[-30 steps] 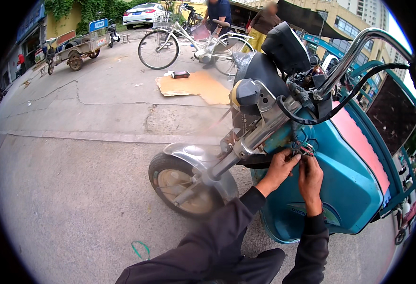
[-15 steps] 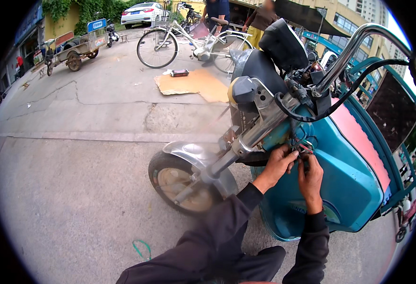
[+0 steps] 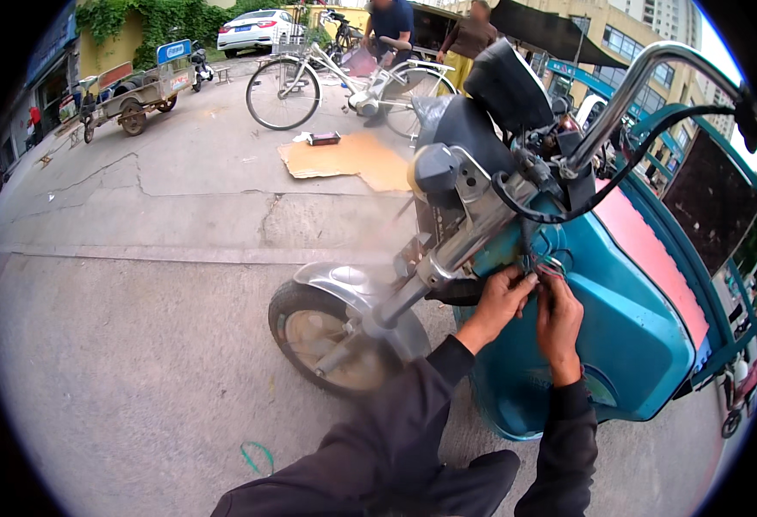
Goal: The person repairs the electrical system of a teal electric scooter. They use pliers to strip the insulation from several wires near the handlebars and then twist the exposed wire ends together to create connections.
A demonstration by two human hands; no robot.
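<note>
A bundle of thin coloured wires (image 3: 552,264), some red and green, comes out at the top of a teal front panel (image 3: 624,345) on a three-wheeled vehicle. My left hand (image 3: 501,302) is closed, thumb and fingers pinched on the wires from the left. Beside it my right hand (image 3: 559,320) is closed too, its fingertips on the same wires. The fingertips of both hands almost meet, and the exact wire ends between them are too small to make out. Just above, a dark cable (image 3: 526,237) runs down from the handlebar (image 3: 654,65) area.
The front wheel (image 3: 327,340) with its silver mudguard (image 3: 337,280) stands left of my hands. Farther off are cardboard (image 3: 335,162) with a small dark box (image 3: 324,138), a white bicycle (image 3: 361,90), two people, a cart (image 3: 137,95) and a white car (image 3: 260,30). A green cord (image 3: 258,457) lies on the ground.
My right hand has turned slightly and its fingers have drawn closer together on the wires. My left hand stays pinched there. In the background, a person bends lower behind the bicycle.
</note>
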